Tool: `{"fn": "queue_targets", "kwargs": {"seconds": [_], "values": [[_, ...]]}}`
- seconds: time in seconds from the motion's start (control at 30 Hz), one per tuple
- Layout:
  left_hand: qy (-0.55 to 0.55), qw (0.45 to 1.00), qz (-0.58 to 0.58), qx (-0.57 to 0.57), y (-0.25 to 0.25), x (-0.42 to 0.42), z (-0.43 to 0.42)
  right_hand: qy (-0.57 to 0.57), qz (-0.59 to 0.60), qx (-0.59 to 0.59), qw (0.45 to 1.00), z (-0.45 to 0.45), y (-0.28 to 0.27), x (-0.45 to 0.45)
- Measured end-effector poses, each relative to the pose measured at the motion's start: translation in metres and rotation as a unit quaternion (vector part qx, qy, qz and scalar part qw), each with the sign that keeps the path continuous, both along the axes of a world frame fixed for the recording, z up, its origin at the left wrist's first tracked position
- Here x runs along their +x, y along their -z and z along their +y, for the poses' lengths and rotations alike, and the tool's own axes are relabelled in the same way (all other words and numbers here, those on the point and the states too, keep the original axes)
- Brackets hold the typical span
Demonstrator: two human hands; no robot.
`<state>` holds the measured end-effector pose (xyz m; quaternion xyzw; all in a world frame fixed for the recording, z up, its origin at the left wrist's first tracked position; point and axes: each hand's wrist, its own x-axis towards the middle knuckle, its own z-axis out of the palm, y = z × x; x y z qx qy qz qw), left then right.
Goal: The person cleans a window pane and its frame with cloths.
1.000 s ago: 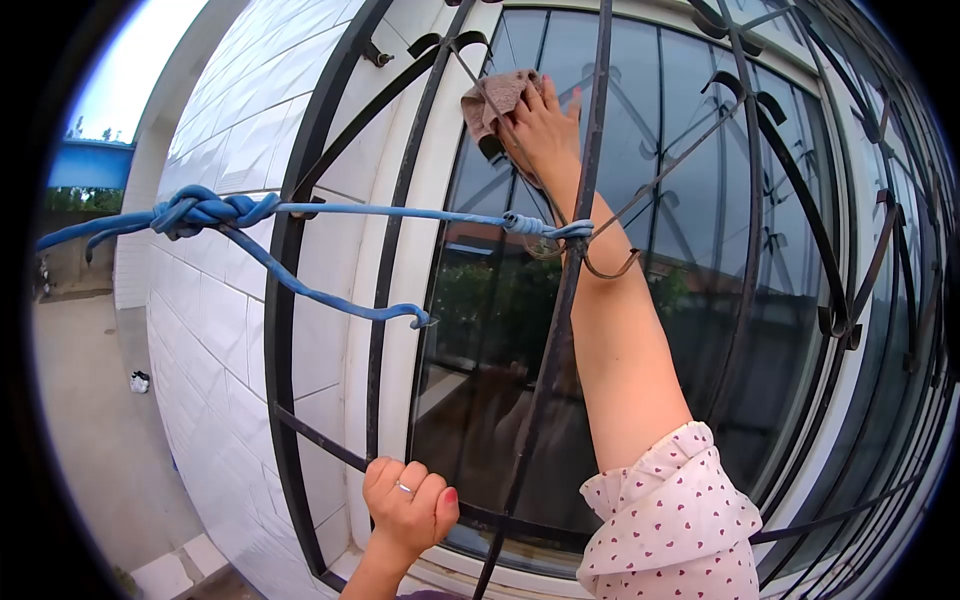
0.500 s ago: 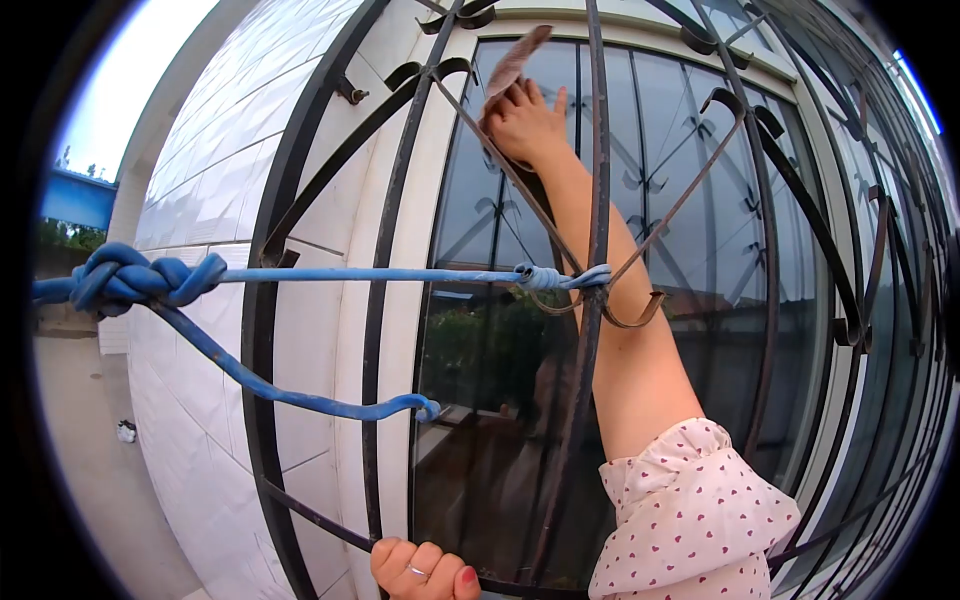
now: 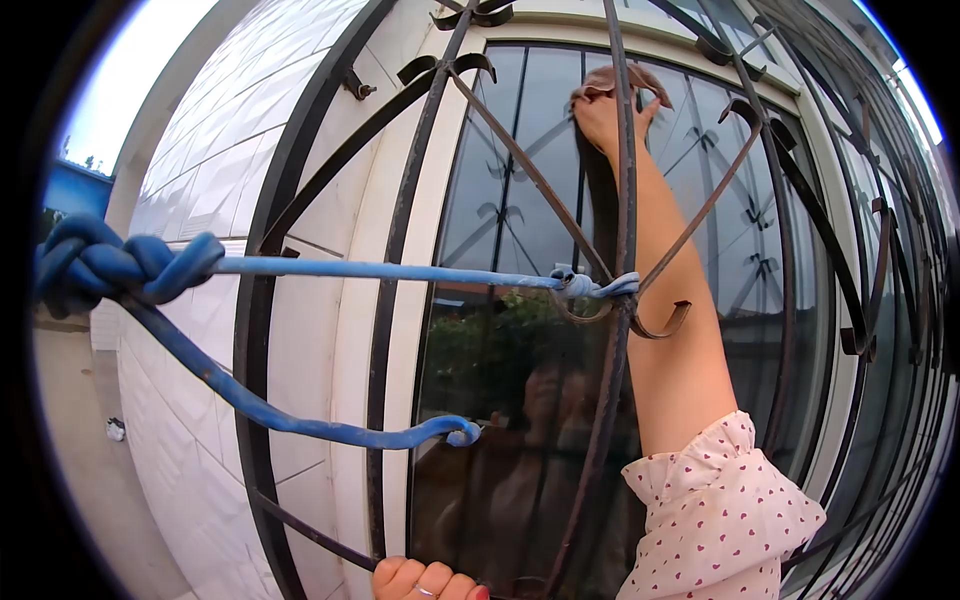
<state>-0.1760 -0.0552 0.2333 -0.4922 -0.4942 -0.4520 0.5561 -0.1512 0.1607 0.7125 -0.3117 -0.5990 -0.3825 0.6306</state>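
My right hand [image 3: 602, 120] reaches through the window grille and holds a brownish-pink cloth [image 3: 640, 80] against the upper part of the glass pane [image 3: 470, 360]. Part of the cloth is hidden behind a vertical bar [image 3: 622, 200]. At the bottom of the view, my left hand [image 3: 425, 580] is closed around the lower bar of the black metal grille [image 3: 315, 535]; a ring shows on one finger. The frame's lower edge cuts that hand off.
A knotted blue cord [image 3: 390, 270] stretches from the left to the grille's middle, with a loose end [image 3: 330, 430] hanging below. Scrolled bars surround my right forearm. White tiled wall [image 3: 200, 330] stands at left, beside the pale window frame [image 3: 400, 440].
My right hand has moved to the right across the upper glass with the cloth. My left hand keeps its hold on the bar and now sits slightly lower in view.
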Motion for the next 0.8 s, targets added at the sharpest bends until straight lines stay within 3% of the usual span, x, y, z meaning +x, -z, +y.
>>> {"fn": "queue_targets", "kwargs": {"seconds": [0.03,0.13,0.2,0.23,0.3,0.37,0.43,0.47,0.5,0.53,0.6,0.7,0.8], "values": [[-0.004,1.0,0.002,-0.005,0.001,-0.001,0.0,-0.068,-0.05,0.116,0.99,-0.013,0.01,-0.033],[-0.013,1.0,0.004,-0.006,0.002,-0.002,0.0,-0.115,-0.114,0.208,0.965,-0.027,0.023,-0.078],[-0.017,1.0,0.005,-0.007,0.003,-0.002,0.0,-0.07,-0.01,0.201,0.977,-0.017,0.014,-0.056],[-0.013,1.0,0.007,-0.008,0.003,-0.002,0.0,0.004,0.079,0.143,0.987,0.0,0.002,-0.034],[-0.008,1.0,0.01,-0.001,0.002,-0.003,0.0,-0.001,0.211,0.069,0.975,0.037,-0.012,0.021],[0.003,1.0,0.005,0.001,0.002,-0.002,0.0,0.026,0.308,0.064,0.949,0.062,-0.002,0.063],[0.011,1.0,0.003,-0.006,0.002,-0.002,0.0,0.017,0.344,0.132,0.929,0.046,0.008,0.051],[0.004,1.0,0.005,-0.007,0.003,-0.003,0.0,0.017,0.204,-0.002,0.979,0.025,0.024,0.045],[-0.002,1.0,0.006,-0.008,0.003,-0.003,0.0,-0.019,0.134,0.029,0.99,0.019,0.027,0.025],[0.004,1.0,0.004,-0.007,0.004,-0.002,0.0,-0.035,0.135,0.186,0.973,0.016,0.039,-0.007],[-0.008,1.0,0.011,0.015,0.006,-0.009,0.007,-0.12,0.058,0.303,0.943,-0.006,0.061,-0.063],[-0.027,0.998,0.038,0.04,0.004,-0.011,0.008,-0.21,-0.048,0.276,0.937,-0.03,0.116,-0.085],[-0.024,0.998,0.033,0.041,0.003,-0.008,0.007,-0.149,-0.039,0.274,0.949,-0.019,0.148,-0.068]]}}
